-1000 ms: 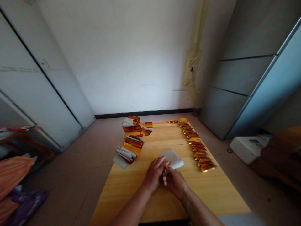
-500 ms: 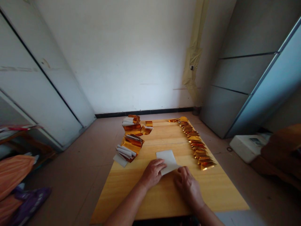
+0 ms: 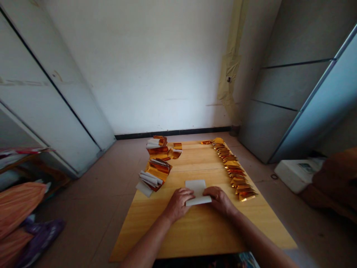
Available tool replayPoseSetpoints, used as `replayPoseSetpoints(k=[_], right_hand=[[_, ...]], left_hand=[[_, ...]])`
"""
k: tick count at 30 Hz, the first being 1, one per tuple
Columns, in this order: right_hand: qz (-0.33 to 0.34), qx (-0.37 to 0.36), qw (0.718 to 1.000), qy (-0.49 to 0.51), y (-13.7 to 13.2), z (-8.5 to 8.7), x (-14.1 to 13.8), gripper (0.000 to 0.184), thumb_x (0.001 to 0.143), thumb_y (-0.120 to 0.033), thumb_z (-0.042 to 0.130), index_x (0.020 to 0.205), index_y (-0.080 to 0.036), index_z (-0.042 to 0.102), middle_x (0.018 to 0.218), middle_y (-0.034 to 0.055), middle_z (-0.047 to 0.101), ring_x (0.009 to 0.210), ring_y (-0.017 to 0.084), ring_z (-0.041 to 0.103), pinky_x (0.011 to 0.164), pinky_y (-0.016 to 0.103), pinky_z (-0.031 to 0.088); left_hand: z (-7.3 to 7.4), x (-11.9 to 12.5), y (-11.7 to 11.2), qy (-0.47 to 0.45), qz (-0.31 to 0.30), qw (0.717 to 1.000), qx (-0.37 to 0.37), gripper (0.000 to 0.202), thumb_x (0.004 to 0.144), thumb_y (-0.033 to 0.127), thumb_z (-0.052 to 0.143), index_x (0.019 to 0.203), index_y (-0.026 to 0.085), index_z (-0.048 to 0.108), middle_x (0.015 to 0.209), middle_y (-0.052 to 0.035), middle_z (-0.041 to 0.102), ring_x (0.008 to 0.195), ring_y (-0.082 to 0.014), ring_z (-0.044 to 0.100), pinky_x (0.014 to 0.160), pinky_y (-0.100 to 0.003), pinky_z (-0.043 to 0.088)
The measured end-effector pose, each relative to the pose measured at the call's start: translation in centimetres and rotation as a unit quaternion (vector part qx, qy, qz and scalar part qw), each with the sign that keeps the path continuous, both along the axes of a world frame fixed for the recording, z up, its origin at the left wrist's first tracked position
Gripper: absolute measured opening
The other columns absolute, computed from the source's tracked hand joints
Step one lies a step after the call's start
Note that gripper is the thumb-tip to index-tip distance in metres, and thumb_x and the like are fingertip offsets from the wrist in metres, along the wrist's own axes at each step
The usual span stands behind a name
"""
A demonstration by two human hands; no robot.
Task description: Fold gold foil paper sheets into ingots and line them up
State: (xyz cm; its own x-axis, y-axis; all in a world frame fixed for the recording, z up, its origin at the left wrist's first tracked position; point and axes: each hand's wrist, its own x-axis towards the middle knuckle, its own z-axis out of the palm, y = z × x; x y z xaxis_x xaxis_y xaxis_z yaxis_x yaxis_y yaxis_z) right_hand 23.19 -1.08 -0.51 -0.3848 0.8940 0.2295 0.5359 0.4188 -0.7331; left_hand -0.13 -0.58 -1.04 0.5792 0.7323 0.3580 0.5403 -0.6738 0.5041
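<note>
A white sheet of paper (image 3: 196, 190) lies on the wooden table (image 3: 200, 234), its near edge folded up. My left hand (image 3: 177, 203) presses the sheet's left near corner with curled fingers. My right hand (image 3: 220, 199) holds the right near corner the same way. Both hands pinch the fold between them.
A row of folded gold foil pieces (image 3: 232, 172) runs along the table's right edge. Stacks of gold and white paper (image 3: 156, 163) sit along the left edge. A white box (image 3: 295, 173) stands on the floor at right. Orange and purple fabric (image 3: 19, 219) lies at the left.
The sheet has turned square to me. My right hand came back up from the table onto the paper's right corner, and the near edge is now folded over.
</note>
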Motion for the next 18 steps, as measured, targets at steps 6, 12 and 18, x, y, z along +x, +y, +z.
replayPoseSetpoints(k=[6, 12, 18], right_hand=[[-0.161, -0.079, 0.980, 0.087, 0.6, -0.1, -2.4, 0.029, 0.081, -0.041, 0.047, 0.083, -0.020, 0.066, 0.073, 0.0029, 0.068, 0.070, 0.018, 0.061, 0.065, 0.025, 0.042], [-0.293, -0.015, 0.956, -0.023, 1.3, -1.0, -4.7, 0.047, 0.082, -0.039, 0.046, 0.122, -0.016, 0.052, 0.061, -0.0014, 0.062, 0.057, 0.016, 0.058, 0.060, 0.024, 0.037], [-0.304, 0.036, 0.937, -0.167, 1.7, -0.9, -5.1, 0.041, 0.084, -0.022, 0.042, 0.124, -0.013, 0.050, 0.073, 0.0056, 0.068, 0.066, 0.017, 0.062, 0.066, 0.025, 0.036]], left_hand=[[0.0, 0.8, 0.7, -0.096, 0.108, 0.985, -0.097, 0.029, 0.087, 0.031, 0.049, 0.104, 0.020, 0.068, 0.100, -0.0069, 0.071, 0.096, -0.0186, 0.064, 0.088, -0.033, 0.050], [-0.5, 2.2, 1.7, -0.124, 0.224, 0.957, -0.133, 0.048, 0.078, 0.021, 0.056, 0.126, 0.023, 0.053, 0.114, -0.0037, 0.067, 0.102, -0.0177, 0.063, 0.092, -0.032, 0.049], [-0.4, 3.4, 1.8, -0.048, 0.303, 0.946, -0.100, 0.065, 0.075, 0.020, 0.061, 0.136, 0.021, 0.040, 0.109, -0.0071, 0.067, 0.095, -0.0191, 0.064, 0.083, -0.030, 0.050]])
